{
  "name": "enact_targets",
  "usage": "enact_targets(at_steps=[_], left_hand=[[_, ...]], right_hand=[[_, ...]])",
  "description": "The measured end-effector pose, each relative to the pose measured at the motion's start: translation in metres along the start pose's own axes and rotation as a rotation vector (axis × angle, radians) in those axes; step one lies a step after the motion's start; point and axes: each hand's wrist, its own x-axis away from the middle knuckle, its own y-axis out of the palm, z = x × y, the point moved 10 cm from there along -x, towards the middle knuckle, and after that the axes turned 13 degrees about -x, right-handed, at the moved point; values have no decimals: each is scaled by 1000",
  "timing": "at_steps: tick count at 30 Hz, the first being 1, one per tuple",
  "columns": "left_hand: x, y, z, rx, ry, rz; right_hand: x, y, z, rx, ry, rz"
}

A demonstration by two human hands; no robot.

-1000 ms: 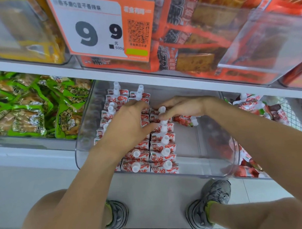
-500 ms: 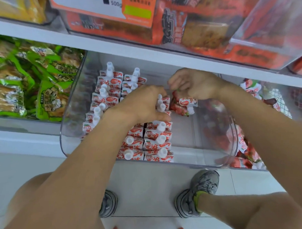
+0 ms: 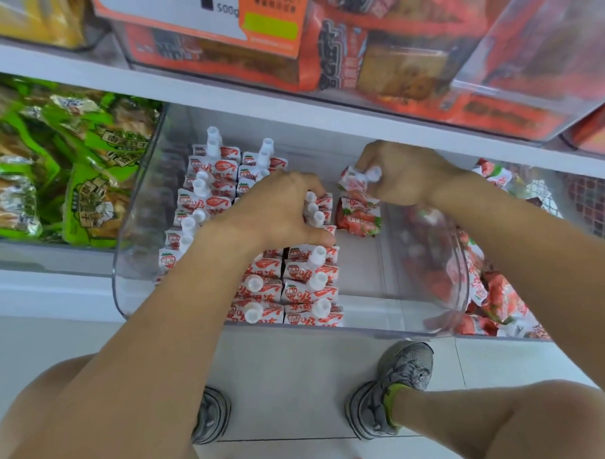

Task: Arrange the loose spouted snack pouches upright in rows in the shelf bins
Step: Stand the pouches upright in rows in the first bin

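Between the curled fingers [image 3: 368, 179] of the right hand [image 3: 407, 176] sits one loose pouch [image 3: 352, 184], pinched at its white spout. The pouch is tipped over, not yet standing. Just under these fingers lies another red pouch [image 3: 361, 220] flat on the floor of the clear bin [image 3: 373, 331].

Beside it, a little nearer the person, the left hand [image 3: 273, 213] curls over the tops of the standing pouches. Its fingers bend down around the white caps in the right-hand row [image 3: 311, 284], and the thumb presses on the side of that row. It is hard to tell if these fingers squeeze the pouches or only hold them steady.

Under and around the left hand, the pouches stand upright in three rows with their spouts up. The far left row [image 3: 199, 198] runs back to the rear wall of the bin. The part of the bin under the right hand is mostly bare.

Past the right wrist, outside the bin wall, more pouches lie in a messy pile [image 3: 492, 291]. Past the left hand sit green snack bags [image 3: 86, 175] in the next bin. Above both hands is a white shelf [image 3: 221, 91] with orange packs [image 3: 373, 51] on it. Down below, grey shoes [image 3: 399, 387] stand on the floor.
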Motion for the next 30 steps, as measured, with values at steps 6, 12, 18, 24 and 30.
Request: enact_targets(at_steps=[6, 12, 18, 24, 30], left_hand=[[2, 0, 4, 0, 21, 16], [6, -4, 9, -23, 62, 74], [8, -8, 9, -29, 82, 108], [10, -19, 2, -69, 46, 186], [-4, -21, 4, -66, 9, 292]], right_hand=[[-16, -3, -25, -229, -66, 83], [-29, 27, -50, -460, -145, -21], [-33, 36, -44, -527, -117, -75], [-29, 46, -42, -607, -49, -193], [-19, 60, -39, -725, 10, -304]])
